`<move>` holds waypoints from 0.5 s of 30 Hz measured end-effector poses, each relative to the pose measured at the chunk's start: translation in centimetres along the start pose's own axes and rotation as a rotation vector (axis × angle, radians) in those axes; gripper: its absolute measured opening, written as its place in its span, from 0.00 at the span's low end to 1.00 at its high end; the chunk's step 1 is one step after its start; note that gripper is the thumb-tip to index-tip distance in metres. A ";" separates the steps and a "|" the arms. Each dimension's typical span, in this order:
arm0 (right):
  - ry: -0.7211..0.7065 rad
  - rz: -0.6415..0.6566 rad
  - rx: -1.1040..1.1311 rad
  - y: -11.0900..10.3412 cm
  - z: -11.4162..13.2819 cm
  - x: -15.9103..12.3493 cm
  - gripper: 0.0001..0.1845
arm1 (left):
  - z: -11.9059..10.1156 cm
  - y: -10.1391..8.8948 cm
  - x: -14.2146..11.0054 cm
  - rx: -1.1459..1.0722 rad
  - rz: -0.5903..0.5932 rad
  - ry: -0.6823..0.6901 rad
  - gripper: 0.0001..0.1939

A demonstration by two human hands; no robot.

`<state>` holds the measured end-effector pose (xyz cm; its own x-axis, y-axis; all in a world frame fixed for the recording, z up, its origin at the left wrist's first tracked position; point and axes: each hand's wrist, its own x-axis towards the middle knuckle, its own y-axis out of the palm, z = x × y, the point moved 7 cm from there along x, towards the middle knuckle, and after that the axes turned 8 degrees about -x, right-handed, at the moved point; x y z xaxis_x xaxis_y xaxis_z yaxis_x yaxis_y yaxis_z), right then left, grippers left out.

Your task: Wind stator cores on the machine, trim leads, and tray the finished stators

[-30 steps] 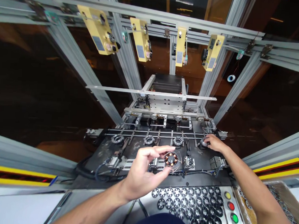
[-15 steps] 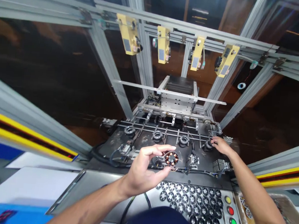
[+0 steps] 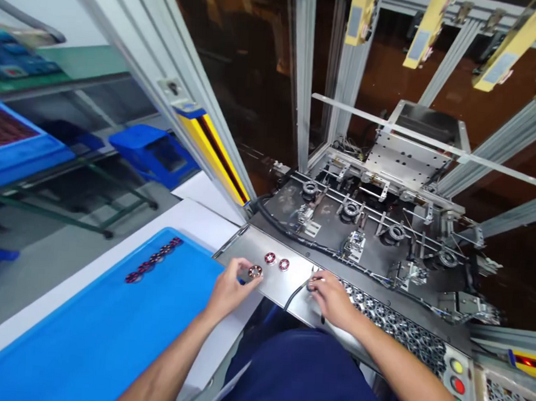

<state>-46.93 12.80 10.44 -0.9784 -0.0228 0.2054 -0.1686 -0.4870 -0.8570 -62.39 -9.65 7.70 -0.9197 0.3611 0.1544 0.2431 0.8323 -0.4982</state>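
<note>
My left hand (image 3: 230, 286) pinches a small copper-wound stator ring (image 3: 255, 270) just over the steel plate (image 3: 290, 286) at the machine's front edge. Two more wound stators (image 3: 277, 261) lie on that plate just beyond it. My right hand (image 3: 332, 295) rests on the plate with fingers curled around a small dark tool (image 3: 312, 282) whose cable runs off toward me. Past my right hand, a tray of several bare black stator cores (image 3: 396, 326) runs to the right.
A blue tray (image 3: 83, 328) on the white bench to my left carries a row of wound stators (image 3: 153, 259). The winding machine (image 3: 375, 231) with several fixtures stands behind the plate. Coloured push buttons (image 3: 459, 384) sit at the right. Blue bins (image 3: 153, 151) stand at the far left.
The view has swung left. My left hand has brought the wound stator down from the machine to the steel plate. My right hand has left the far right fixture and come onto the plate.
</note>
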 end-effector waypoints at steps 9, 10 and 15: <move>-0.050 0.083 -0.218 11.6 3.5 5.6 0.08 | 7.1 4.2 -0.8 0.043 0.109 -0.088 0.20; -0.035 0.068 -0.229 10.8 3.1 4.7 0.09 | 7.3 4.3 -1.0 0.047 0.104 -0.094 0.22; 0.166 -0.054 -0.327 4.3 -1.5 -3.6 0.11 | 6.0 2.2 -3.4 0.066 0.018 -0.125 0.33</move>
<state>-44.28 12.11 5.30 -0.9686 0.1505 0.1978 -0.2234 -0.1779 -0.9584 -60.60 -11.58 0.97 -0.9475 0.3173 0.0394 0.2432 0.7953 -0.5553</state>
